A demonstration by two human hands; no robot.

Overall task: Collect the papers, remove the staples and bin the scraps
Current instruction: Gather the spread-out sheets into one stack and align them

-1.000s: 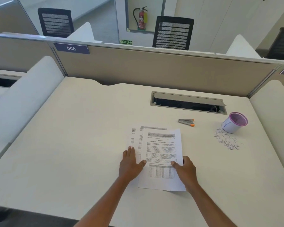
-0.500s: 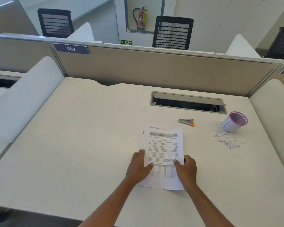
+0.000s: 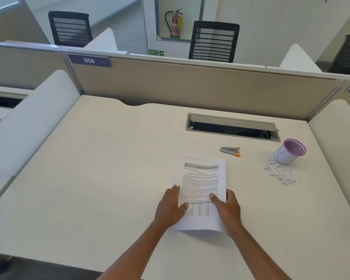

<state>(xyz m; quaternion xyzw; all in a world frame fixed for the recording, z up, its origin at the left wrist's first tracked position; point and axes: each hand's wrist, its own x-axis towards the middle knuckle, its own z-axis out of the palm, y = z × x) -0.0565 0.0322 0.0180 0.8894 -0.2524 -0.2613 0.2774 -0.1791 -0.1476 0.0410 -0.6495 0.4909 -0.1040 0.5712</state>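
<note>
A stack of printed papers (image 3: pixel 200 178) lies on the cream desk (image 3: pixel 109 178) in front of me, its sheets nearly squared up. My left hand (image 3: pixel 171 207) grips the stack's left edge with the thumb on top. My right hand (image 3: pixel 227 209) grips the right edge the same way. The near edge of the stack is lifted slightly off the desk. A grey staple remover with orange tips (image 3: pixel 230 151) lies beyond the papers to the right. White paper scraps (image 3: pixel 280 173) are scattered beside a small purple-rimmed bin (image 3: pixel 289 151) at the far right.
An open cable tray (image 3: pixel 232 127) is set into the desk behind the staple remover. A beige partition (image 3: pixel 190 85) closes the back. White side dividers (image 3: pixel 28 126) flank the desk left and right.
The fanned sheets have been pushed together into one stack. My left hand slid right against the stack's left edge, and both hands now hold its sides.
</note>
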